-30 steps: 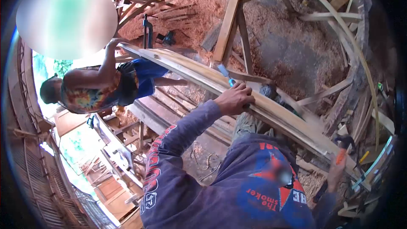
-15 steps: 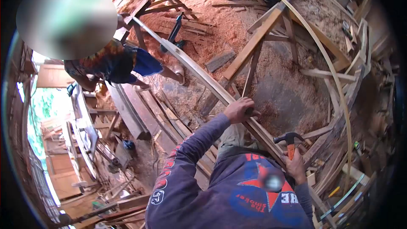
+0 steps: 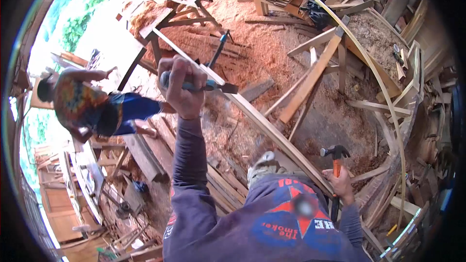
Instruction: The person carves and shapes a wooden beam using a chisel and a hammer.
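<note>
The hammer head looks metal, the long board smooth matt wood.

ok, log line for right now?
left hand: holding chisel, raised | right hand: holding hammer, head up | long board: slants between them | other person: standing beyond left arm

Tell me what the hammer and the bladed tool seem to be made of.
Hammer: dark head, metal by its glint; evenly orange and black handle, probably rubber or plastic. Bladed tool: flat grey blade, likely metal; smooth-looking blue handle, likely plastic.
</note>
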`<state>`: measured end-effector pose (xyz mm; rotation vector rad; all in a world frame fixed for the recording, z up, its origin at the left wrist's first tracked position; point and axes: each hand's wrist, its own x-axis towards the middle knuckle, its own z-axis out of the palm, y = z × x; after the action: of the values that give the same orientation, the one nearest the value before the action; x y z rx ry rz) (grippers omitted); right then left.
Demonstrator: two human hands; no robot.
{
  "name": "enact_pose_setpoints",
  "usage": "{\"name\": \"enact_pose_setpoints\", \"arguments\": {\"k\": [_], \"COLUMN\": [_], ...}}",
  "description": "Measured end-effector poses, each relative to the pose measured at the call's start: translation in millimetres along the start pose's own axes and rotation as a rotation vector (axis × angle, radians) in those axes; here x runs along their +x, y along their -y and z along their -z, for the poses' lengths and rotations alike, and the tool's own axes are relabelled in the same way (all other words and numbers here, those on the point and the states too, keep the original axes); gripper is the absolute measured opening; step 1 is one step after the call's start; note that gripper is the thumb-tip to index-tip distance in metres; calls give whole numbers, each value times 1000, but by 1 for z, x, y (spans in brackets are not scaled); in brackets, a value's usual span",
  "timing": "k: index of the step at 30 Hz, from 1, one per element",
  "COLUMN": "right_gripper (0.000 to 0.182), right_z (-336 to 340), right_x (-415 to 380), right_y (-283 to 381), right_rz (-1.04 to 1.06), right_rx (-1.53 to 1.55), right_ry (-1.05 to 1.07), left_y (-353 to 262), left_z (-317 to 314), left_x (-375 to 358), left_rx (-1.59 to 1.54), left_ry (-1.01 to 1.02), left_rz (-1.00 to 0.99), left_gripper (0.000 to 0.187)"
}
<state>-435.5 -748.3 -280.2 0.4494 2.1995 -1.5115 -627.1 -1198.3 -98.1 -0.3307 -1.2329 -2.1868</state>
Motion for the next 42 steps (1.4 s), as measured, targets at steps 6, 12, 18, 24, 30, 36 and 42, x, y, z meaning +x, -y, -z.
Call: {"name": "enact_pose_setpoints", "arguments": {"k": [6, 12, 18, 24, 30, 36, 42], "right_gripper": [27, 30, 30, 29, 30, 31, 33], "right_z": [-84, -119, -136, -141, -151, -150, -149], "right_x": [50, 64, 63, 58, 60, 62, 63], "right_y": [70, 117, 124, 120, 137, 140, 132], "right_rz": [-52, -21, -63, -116, -184, -208, -215], "right_rx": [-173, -369, -440, -515, -442, -492, -433], "right_ry": [32, -2, -114, -178, -233, -203, -211], "left_y": [42, 100, 125, 127, 120, 124, 122], "left_z": [56, 89, 92, 100, 103, 107, 109], "left_x": [71, 92, 107, 116, 116, 115, 115], "left_rx": [289, 359, 84, -8, 42, -33, -45], "left_ry": [214, 728, 945, 1044, 1011, 977, 1018], "left_rz": [337, 398, 744, 674, 552, 518, 476], "left_gripper": [25, 36, 40, 38, 39, 39, 40]}}
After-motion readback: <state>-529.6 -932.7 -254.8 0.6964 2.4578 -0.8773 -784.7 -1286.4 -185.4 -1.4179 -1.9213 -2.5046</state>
